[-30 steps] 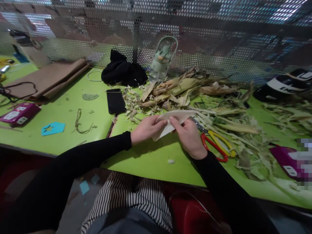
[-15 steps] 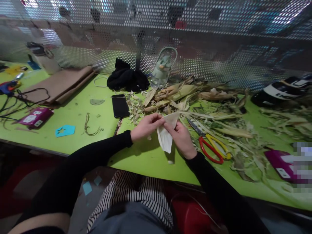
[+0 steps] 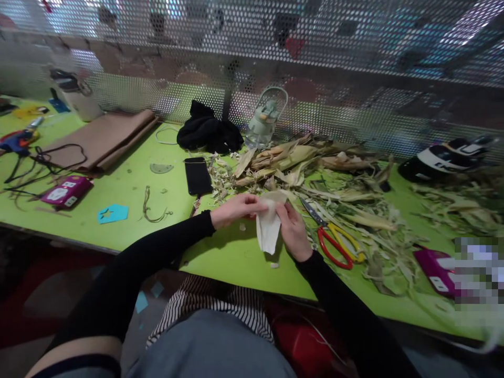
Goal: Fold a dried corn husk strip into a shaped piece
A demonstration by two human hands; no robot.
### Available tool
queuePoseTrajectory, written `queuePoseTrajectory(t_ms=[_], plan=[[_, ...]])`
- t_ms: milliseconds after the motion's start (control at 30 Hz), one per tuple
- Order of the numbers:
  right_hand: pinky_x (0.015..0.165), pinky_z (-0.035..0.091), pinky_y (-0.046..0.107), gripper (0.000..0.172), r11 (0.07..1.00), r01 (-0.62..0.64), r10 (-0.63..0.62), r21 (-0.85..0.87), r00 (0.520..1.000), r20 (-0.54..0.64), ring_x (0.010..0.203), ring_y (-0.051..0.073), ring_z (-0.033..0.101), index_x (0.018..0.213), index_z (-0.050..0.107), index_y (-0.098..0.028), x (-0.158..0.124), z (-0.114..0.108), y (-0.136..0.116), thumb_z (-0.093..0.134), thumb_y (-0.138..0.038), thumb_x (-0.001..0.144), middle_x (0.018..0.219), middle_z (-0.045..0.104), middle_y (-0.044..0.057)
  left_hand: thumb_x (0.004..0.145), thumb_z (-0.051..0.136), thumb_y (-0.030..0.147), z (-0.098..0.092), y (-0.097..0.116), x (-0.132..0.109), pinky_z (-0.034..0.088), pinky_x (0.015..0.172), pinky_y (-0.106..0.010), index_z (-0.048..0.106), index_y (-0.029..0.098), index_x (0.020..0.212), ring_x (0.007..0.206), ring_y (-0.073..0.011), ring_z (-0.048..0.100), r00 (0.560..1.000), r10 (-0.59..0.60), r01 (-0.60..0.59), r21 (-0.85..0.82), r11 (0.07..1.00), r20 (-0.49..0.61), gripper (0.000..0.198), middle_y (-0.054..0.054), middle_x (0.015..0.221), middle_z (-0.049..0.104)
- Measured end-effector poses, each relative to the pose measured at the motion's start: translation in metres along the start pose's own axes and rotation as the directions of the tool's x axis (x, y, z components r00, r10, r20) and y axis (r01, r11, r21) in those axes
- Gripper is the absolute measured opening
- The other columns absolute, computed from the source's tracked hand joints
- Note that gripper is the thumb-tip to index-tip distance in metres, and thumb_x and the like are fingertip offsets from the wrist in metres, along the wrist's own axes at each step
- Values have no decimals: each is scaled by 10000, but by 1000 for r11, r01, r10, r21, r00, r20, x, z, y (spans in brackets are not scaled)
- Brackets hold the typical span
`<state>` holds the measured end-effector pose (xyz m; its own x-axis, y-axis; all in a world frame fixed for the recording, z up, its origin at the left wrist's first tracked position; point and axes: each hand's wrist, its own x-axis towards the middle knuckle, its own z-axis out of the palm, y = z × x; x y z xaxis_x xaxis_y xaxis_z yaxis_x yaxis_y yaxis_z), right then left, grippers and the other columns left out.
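Observation:
A pale piece of corn husk (image 3: 269,231) hangs between my two hands above the green table. My left hand (image 3: 238,209) pinches its left edge near the top. My right hand (image 3: 293,229) grips the opposite edge, thumb on the near face. Just right of my right hand lie scissors (image 3: 334,244) with one red and one yellow handle, blades pointing away from me. Beyond my hands spreads a heap of dried corn husks (image 3: 291,157), with shredded strips around it. A small white scrap (image 3: 274,265) rests on the table below the held husk.
Left of the husks lie a black phone (image 3: 198,176), black cloth (image 3: 208,128) and a blue cutout (image 3: 113,213). A pale green bottle (image 3: 262,123) stands against the perforated metal screen (image 3: 157,79). Purple boxes (image 3: 66,192) sit on both sides. A black bottle (image 3: 437,160) lies at the right.
The husk piece now hangs flatter and wider between my hands. My right fingers have shifted to its right edge. The view has turned slightly to the right.

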<state>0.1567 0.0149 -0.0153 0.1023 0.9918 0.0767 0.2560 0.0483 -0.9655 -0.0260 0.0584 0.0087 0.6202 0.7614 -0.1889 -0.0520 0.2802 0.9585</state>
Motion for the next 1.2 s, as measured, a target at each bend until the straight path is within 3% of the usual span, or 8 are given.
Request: queuePoseTrajectory(t_ms=[133,300,600,767,933,1000,1067,1200], plan=[[580,519,322,470,1000,-12,13,-18,999,32,710,202,635,970,697,-219,-3,-3,-3,607,-665,850,879,732,57,825,714,306,-5,-2,0,419,659,-234,643,104,909,680,-72,538,999,-12,7,106,994,43,230,-14,822,630],[635,567,358,376,1000,19,-16,-18,991,132,718,214,668,971,707,-210,-5,-4,-1,730,-548,806,859,741,41,810,722,375,-6,-6,0,424,636,-228,644,95,904,669,-71,540,995,84,-79,116,990,-44,305,-24,824,638],[750,601,413,297,1000,2,-5,26,991,131,836,243,712,1047,717,-263,-6,-1,7,723,-474,839,1005,777,54,835,650,260,-1,-5,-4,427,525,-194,679,88,974,575,-57,556,998,4,13,296,955,-57,223,-28,816,687],[743,597,363,338,967,-125,83,224,979,188,832,208,719,1070,726,-262,-4,0,3,750,-470,806,1003,780,29,856,677,301,-4,-8,-1,410,515,-185,662,95,937,561,-49,546,999,-21,17,158,987,25,222,-8,761,652],[458,476,268,391,906,-227,199,359,973,113,589,143,633,1010,683,-253,1,4,5,802,-488,722,883,757,-4,864,686,229,-4,-7,3,460,632,-197,525,151,982,647,-61,575,997,78,-78,-81,994,-3,214,23,777,612],[514,516,293,378,925,-145,145,352,989,28,661,169,665,1014,651,-261,3,5,9,797,-471,735,908,748,-2,894,641,209,-3,-9,3,451,618,-203,472,182,969,627,-68,546,971,227,-225,33,974,-77,186,45,740,571],[629,569,337,358,948,-4,28,318,997,-72,787,201,690,1003,621,-274,2,4,13,798,-447,745,948,734,3,909,584,155,-2,-14,2,441,621,-208,487,182,903,637,-78,527,902,424,-382,304,872,-82,101,36,736,565],[587,543,321,400,959,125,-93,256,987,-132,739,190,639,955,575,-290,-1,-1,19,855,-395,689,878,671,-16,921,445,49,-5,-28,4,517,772,-256,649,166,951,889,-130,656,745,656,-566,633,528,119,237,-65,1032,719]])
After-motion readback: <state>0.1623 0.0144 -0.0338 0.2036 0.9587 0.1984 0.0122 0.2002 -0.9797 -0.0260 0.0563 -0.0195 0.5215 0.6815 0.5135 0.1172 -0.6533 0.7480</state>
